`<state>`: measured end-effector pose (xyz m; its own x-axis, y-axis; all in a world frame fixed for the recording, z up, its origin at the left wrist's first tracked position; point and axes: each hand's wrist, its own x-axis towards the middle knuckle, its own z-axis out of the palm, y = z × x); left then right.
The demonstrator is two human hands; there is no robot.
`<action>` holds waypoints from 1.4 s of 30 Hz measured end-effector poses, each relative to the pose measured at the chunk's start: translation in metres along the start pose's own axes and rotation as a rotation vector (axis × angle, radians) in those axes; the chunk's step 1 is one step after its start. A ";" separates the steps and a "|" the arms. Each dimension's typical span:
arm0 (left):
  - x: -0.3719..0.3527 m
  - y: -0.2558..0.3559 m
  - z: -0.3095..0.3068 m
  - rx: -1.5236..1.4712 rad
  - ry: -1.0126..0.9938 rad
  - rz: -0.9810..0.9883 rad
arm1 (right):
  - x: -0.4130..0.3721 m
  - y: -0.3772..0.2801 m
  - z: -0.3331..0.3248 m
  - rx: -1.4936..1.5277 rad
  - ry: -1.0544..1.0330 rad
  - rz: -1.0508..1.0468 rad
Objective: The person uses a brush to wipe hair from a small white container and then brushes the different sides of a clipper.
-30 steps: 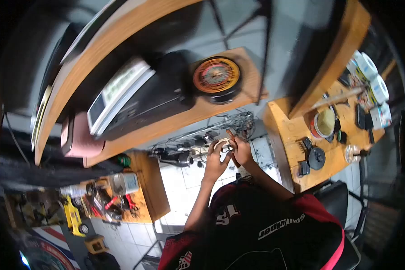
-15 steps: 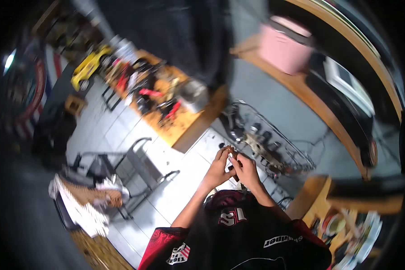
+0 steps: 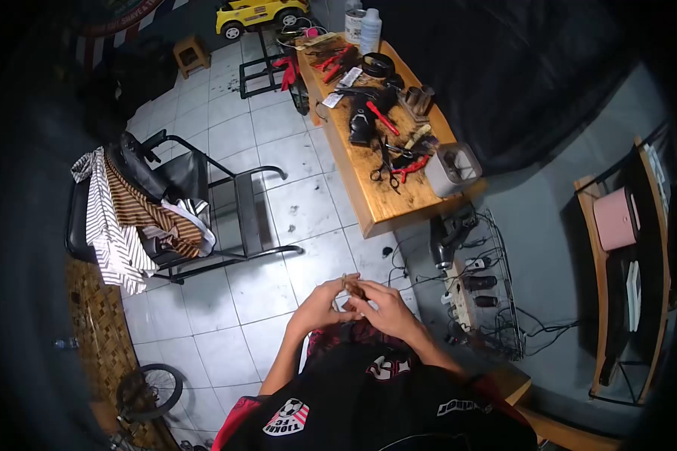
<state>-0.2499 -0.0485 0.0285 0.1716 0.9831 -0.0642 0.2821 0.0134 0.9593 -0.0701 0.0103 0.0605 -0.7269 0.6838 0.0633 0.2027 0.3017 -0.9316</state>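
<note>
In front of my torso, both hands come together around a small brown object (image 3: 351, 289), mostly covered by fingers; its kind cannot be made out. My left hand (image 3: 317, 307) is closed around its left side, fingertips at the top. From the other side my right hand (image 3: 387, 308) curls over it, thumb and fingers pressed on it. Behind the hands is the white tiled floor (image 3: 308, 270).
A wooden counter (image 3: 384, 214) ahead bears scissors (image 3: 384, 177), red-handled tools, bottles and a grey bin (image 3: 454, 170). At left stands a black barber chair (image 3: 252, 210) draped with striped cloths (image 3: 116, 225). Hair dryer (image 3: 445, 244), clippers and cables hang on a wire rack (image 3: 513, 301) at right.
My view has swung round and steadied, so the counter and chair sit differently in it. Both hands stay together at the small brown object.
</note>
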 end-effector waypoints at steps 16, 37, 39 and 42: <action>0.041 -0.028 -0.093 0.497 0.304 0.235 | 0.077 0.013 0.021 0.570 -0.001 0.241; 0.257 0.004 -0.090 0.207 0.239 0.648 | 0.153 0.013 -0.097 0.048 0.612 0.277; 0.276 0.002 -0.095 0.176 0.158 0.807 | 0.151 0.013 -0.098 -0.019 0.726 0.312; 0.309 0.016 -0.096 0.069 0.039 0.863 | 0.152 0.004 -0.095 -0.115 0.961 0.386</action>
<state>-0.2834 0.2729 0.0503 0.3199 0.6497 0.6895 0.1253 -0.7504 0.6490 -0.1178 0.1789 0.1004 0.2196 0.9728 0.0737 0.4081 -0.0229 -0.9127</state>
